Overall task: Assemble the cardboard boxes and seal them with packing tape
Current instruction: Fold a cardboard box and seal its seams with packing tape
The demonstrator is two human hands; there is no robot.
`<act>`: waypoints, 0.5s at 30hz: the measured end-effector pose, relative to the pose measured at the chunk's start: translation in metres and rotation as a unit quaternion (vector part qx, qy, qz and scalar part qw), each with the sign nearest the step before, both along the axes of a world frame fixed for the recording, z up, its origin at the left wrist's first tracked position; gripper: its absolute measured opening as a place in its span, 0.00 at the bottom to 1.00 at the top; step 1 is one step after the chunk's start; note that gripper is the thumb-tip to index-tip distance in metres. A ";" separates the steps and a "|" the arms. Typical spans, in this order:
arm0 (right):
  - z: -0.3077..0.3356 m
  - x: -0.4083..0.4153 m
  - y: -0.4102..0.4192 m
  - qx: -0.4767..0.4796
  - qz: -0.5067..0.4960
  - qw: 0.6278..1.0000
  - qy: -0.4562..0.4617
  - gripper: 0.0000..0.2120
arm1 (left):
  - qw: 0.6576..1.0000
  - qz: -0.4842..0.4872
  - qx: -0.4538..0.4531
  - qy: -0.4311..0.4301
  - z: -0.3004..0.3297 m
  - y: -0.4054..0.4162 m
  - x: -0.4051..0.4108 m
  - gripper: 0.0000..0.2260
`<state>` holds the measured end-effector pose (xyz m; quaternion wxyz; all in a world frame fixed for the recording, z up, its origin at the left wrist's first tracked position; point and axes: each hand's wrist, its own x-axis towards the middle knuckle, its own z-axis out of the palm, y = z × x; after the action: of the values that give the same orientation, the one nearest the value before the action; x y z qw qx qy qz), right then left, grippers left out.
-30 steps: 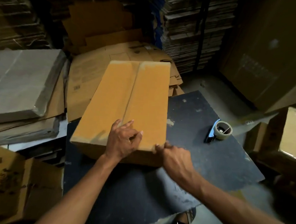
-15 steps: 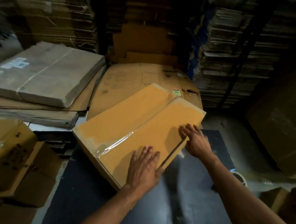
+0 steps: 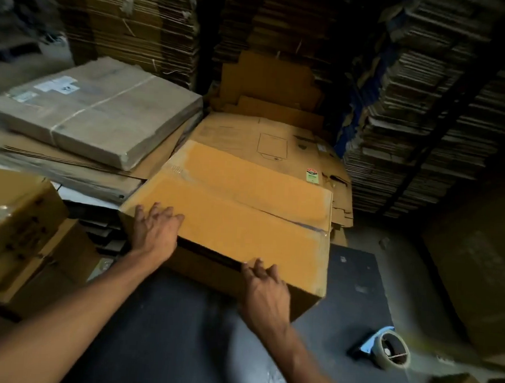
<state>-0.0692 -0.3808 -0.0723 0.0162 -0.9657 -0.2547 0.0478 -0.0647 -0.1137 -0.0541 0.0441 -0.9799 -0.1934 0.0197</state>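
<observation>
Closed orange-brown cardboard box (image 3: 245, 202) on dark tabletop (image 3: 179, 334), tape along its seam. Left hand (image 3: 157, 230), right hand (image 3: 264, 297): fingers extended, pressing near edge. Blue tape dispenser (image 3: 383, 349) well right.

A closed cardboard box (image 3: 244, 208) sits on a dark table (image 3: 179, 334), its top flaps meeting in a seam with clear tape at the ends. The left hand (image 3: 155, 230) lies on the box's near left corner with fingers spread, and the right hand (image 3: 265, 294) touches the near top edge. A tape dispenser (image 3: 383, 349) lies on the table to the right, well apart from the box; flat cardboard stacks (image 3: 424, 127) fill the background.
</observation>
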 end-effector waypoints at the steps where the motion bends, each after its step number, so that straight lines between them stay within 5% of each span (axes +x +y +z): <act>1: 0.006 -0.009 0.009 0.006 0.015 1.000 0.006 0.29 | 1.000 0.005 -0.012 -0.017 -0.002 -0.001 0.001 0.23; 3: 0.015 -0.022 0.020 0.031 0.051 0.998 0.025 0.21 | 0.990 0.026 -0.090 -0.106 -0.014 -0.009 -0.002 0.20; 7: 0.035 -0.008 0.011 0.157 0.025 0.981 0.113 0.21 | 0.921 0.078 -0.271 -0.270 -0.048 -0.066 -0.025 0.22; 10: 0.035 0.037 -0.019 0.199 -0.014 0.974 0.104 0.19 | 0.876 0.129 -0.365 -0.286 -0.061 -0.113 -0.046 0.37; 15: 0.018 0.112 -0.097 0.179 -0.192 0.965 0.007 0.28 | 0.749 0.243 -0.565 -0.247 -0.053 -0.151 -0.063 0.54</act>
<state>0.0425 -0.4774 -0.0542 0.1997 -0.9774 -0.0687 0.0037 -0.1282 -0.2643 -0.1072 -0.5729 -0.7169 -0.3825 -0.1074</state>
